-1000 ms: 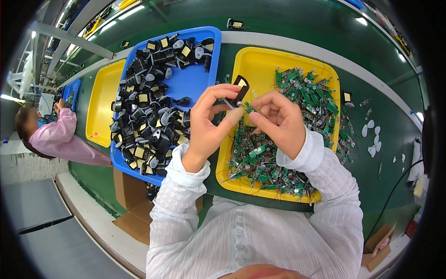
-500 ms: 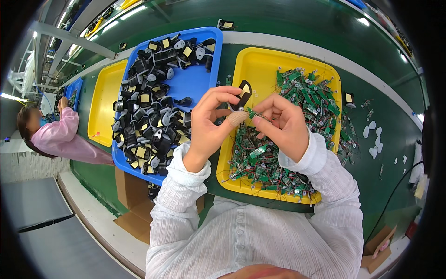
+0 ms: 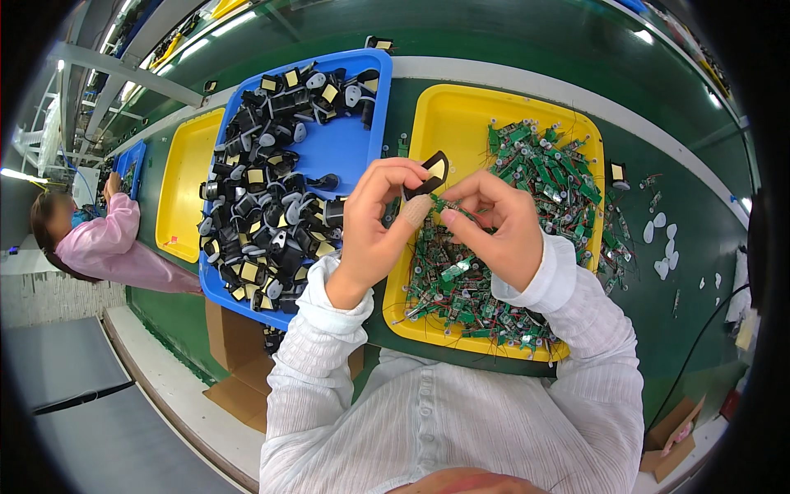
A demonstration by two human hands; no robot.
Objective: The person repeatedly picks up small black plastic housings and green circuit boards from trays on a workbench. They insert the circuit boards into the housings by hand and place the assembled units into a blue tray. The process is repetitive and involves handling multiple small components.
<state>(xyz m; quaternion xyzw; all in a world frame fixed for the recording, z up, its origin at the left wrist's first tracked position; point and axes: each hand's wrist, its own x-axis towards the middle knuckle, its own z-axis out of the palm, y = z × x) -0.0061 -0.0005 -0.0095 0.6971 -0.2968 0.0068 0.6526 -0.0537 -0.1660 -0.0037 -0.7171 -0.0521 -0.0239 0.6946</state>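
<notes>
My left hand (image 3: 374,226) is closed round a black plastic housing (image 3: 434,171) with a cream pad on its face; a tan bandage wraps the thumb. Close beside it, my right hand (image 3: 500,226) pinches a small green circuit board (image 3: 444,203) with thin wires. The board's end meets the housing near my left thumb; whether it sits inside is hidden by the fingers. Both hands are above the left part of a yellow tray (image 3: 448,103) heaped with similar wired circuit boards (image 3: 539,173). To the left, a blue tray (image 3: 346,144) holds many black and grey housings (image 3: 271,198).
Another yellow tray (image 3: 177,177) stands farther left, near a person in a pink sleeve (image 3: 103,226). Right of my tray lie loose boards, white flat pieces (image 3: 661,267) and a black cable (image 3: 690,362). A cardboard box (image 3: 234,362) is below the blue tray.
The housing has tilted slightly to the right in my left hand. My right hand and the board have shifted a little left, against the housing.
</notes>
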